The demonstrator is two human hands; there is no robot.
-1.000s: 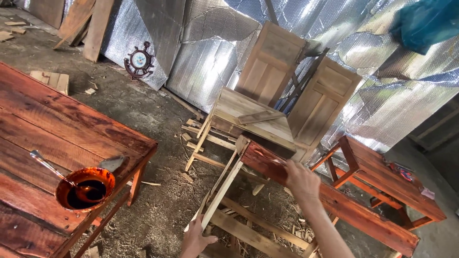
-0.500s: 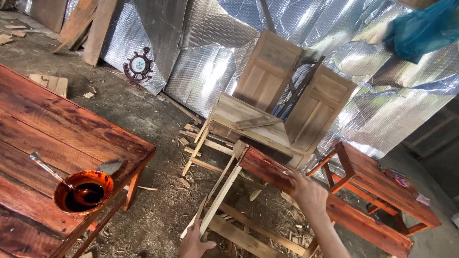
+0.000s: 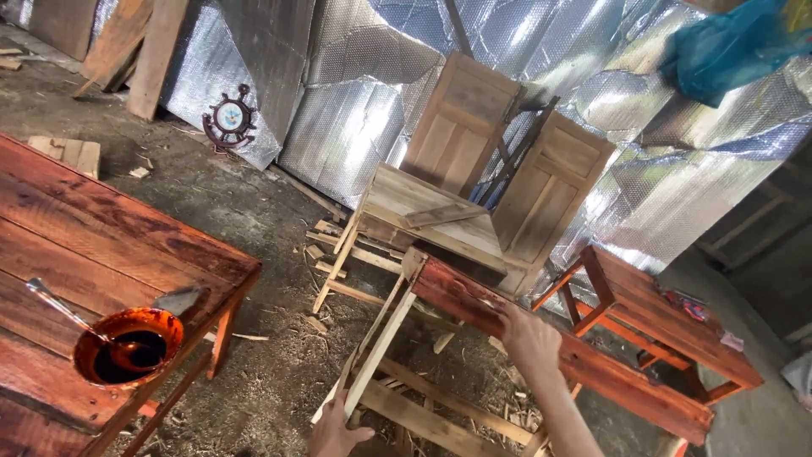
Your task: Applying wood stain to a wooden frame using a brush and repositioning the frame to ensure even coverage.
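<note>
A wooden bench (image 3: 474, 305) lies tipped on its side, its top stained red-brown, its legs and rails bare pale wood. My right hand (image 3: 529, 334) rests on the stained top near its upper edge, fingers wrapped over it. My left hand (image 3: 337, 432) grips the lower end of a bare leg at the bottom of the view. A bowl of dark stain (image 3: 127, 345) with a brush handle in it sits on the red stained table (image 3: 76, 245) at the left.
A bare wooden table (image 3: 423, 216) stands behind the bench, with two panelled doors (image 3: 507, 161) leaning on the foil-covered wall. A small stained table (image 3: 668, 326) stands at the right. Wood scraps and shavings litter the dirt floor (image 3: 279, 364).
The view has shifted a little. My right hand has slid slightly along the bench top; my left hand stays on the leg. The bench has hardly moved.
</note>
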